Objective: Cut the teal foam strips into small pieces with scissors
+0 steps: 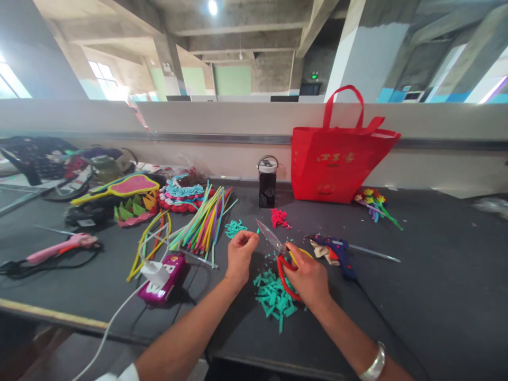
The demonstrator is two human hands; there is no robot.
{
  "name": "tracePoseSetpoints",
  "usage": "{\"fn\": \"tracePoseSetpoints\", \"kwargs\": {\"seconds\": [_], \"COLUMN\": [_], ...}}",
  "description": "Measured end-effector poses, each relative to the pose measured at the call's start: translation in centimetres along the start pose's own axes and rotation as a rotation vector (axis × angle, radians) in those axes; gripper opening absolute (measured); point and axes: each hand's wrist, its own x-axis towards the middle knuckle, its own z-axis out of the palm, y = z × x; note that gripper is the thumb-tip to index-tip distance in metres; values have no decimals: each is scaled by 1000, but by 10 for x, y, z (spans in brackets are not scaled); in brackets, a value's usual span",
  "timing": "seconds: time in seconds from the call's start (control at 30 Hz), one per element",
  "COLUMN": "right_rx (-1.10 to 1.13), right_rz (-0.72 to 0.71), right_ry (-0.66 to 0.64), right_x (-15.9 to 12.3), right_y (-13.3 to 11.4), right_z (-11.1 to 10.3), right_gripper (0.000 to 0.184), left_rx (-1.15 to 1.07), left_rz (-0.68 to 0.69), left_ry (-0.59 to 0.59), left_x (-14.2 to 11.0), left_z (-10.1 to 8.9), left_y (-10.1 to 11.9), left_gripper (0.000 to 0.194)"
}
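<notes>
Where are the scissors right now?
In the head view, just right of centre, the scissors are in the person's right hand, by the larger pile of green pieces, with their tip close to the left hand.

The scissor blades [270, 236] look shiny metal, the tabletop [436, 280] matt and smooth

Concrete beams [246, 40] above pale partition [222, 117]

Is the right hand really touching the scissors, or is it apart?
Touching: the head view shows the right hand closed around the scissors, without visible gap.
</notes>
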Motion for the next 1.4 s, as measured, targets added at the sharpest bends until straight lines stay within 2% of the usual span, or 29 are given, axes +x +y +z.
{"fn": "tracePoseSetpoints", "kwargs": {"seconds": [0.17, 0.43, 0.67, 0.8, 0.93, 1.13, 1.23, 1.4], "right_rx": [117, 188, 416, 421, 413, 423, 467, 476], "right_rz": [115, 70, 197, 235, 238, 240, 232, 244], "right_ry": [-13, -49, -42, 8, 42, 65, 49, 64], "right_x": [5, 7, 12, 15, 16, 16, 15, 15], "right_y": [2, -6, 4, 11, 14, 14, 14, 15], "right_z": [-3, -11, -8, -9, -12, -13, -14, -12], "right_gripper": [33, 36, 38, 38, 39, 41, 40, 41], "left_rx": [-2, -112, -85, -73, -39, -36, -16, -18], "left_rz": [-22, -89, -68, -61, -75, -244, -290, -269], "left_ry": [14, 16, 59, 82, 167, 266, 284, 281], "left_x": [1, 7, 13, 17, 23, 31, 34, 38], "left_z": [1, -3, -5, -6, -13, -23, -27, -36], "left_y": [-1, -10, -7, -6, -8, 2, 6, 16], "left_gripper": [17, 13, 20, 24, 28, 33, 34, 32]}}
